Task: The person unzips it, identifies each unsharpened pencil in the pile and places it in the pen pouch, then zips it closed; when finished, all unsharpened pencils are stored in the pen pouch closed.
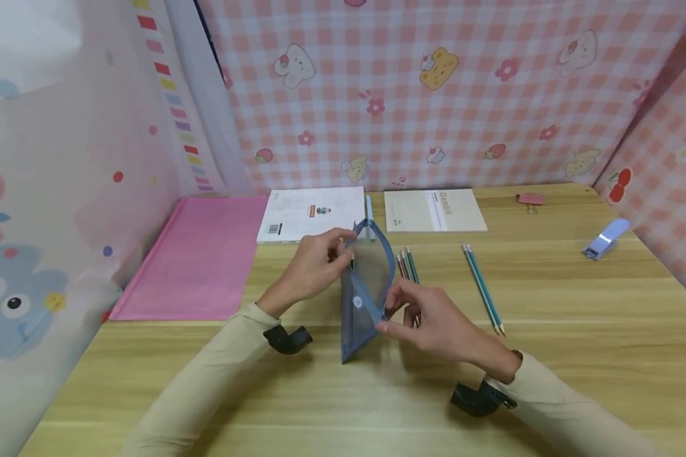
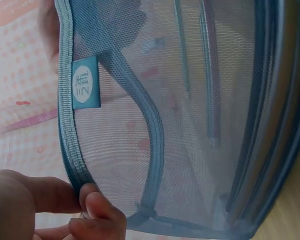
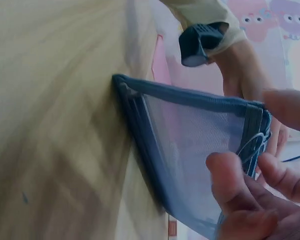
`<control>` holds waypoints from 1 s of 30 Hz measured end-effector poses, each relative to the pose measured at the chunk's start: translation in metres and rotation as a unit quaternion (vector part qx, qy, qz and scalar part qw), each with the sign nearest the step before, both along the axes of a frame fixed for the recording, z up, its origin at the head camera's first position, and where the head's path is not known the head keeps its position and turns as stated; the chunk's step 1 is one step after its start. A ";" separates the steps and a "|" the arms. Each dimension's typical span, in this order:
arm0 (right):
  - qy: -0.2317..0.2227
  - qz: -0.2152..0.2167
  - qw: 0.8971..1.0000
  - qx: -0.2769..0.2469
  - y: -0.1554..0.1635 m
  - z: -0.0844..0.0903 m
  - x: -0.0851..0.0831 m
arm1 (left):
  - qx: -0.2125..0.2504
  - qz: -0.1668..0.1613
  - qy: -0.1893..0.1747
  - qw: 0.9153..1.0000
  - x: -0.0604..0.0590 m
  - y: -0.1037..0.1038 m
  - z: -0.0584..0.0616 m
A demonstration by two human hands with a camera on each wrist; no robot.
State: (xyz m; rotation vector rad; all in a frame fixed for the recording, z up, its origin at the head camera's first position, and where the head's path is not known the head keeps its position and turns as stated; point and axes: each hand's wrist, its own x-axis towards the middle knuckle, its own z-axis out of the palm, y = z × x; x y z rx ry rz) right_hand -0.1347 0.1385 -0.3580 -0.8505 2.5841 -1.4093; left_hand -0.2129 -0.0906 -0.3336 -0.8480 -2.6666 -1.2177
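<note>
A blue-grey mesh zip pouch (image 1: 357, 320) stands on its edge on the table, its zipped mouth spread apart. My left hand (image 1: 320, 263) pinches the far end of the zip edge between thumb and fingers. At the near end, my right hand (image 1: 429, 317) holds the corner by the zipper; a thin cord loop (image 3: 252, 147) hangs there in the right wrist view. Through the mesh in the left wrist view, long dark and brownish shapes (image 2: 260, 125) lie along the pouch's bottom; their kind is unclear. Several pencils (image 1: 410, 263) lie just right of the pouch, partly behind my right hand.
Two green pencils (image 1: 483, 289) lie further right. A pink folder (image 1: 200, 260) is at the left. At the back are a white book (image 1: 288, 212), a light blue stick (image 1: 368, 208), a notepad (image 1: 411, 212) and a pink binder clip (image 1: 530, 199). Nail clippers (image 1: 606, 239) lie far right.
</note>
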 end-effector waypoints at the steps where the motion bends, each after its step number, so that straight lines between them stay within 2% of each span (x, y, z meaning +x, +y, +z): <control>1: 0.001 0.011 1.000 -0.004 -0.001 -0.001 0.001 | 0.002 0.001 0.001 1.000 0.000 -0.001 0.000; 7: 0.059 0.034 0.998 -0.012 -0.005 -0.001 0.000 | 0.001 0.003 -0.005 1.000 -0.001 -0.005 0.002; 10: 0.088 0.043 0.995 -0.003 -0.006 0.000 0.000 | 0.004 0.003 -0.014 1.000 0.001 -0.006 0.001; 12: 0.104 0.047 0.993 0.003 -0.008 0.002 0.000 | 0.011 -0.008 -0.022 1.000 0.005 -0.007 0.000; 15: 0.125 0.048 0.991 0.009 -0.009 0.006 0.000 | 0.027 -0.034 -0.042 0.998 0.016 -0.009 -0.003; 19: 0.130 0.049 0.990 0.001 -0.010 0.007 -0.001 | 0.031 -0.068 -0.050 0.996 0.041 -0.011 -0.008; 21: 0.133 0.051 0.990 -0.008 -0.010 0.007 -0.001 | 0.007 -0.077 -0.024 0.997 0.054 -0.011 -0.011; 23: 0.141 0.054 0.988 -0.017 -0.010 0.006 -0.002 | -0.030 -0.078 0.027 0.996 0.065 -0.009 -0.014; 27: 0.154 0.064 0.985 -0.047 -0.012 0.003 -0.004 | -0.088 -0.057 0.136 0.985 0.081 -0.002 -0.020; 30: 0.136 0.058 0.986 -0.074 -0.015 0.002 -0.004 | -0.100 -0.036 0.174 0.979 0.090 0.001 -0.022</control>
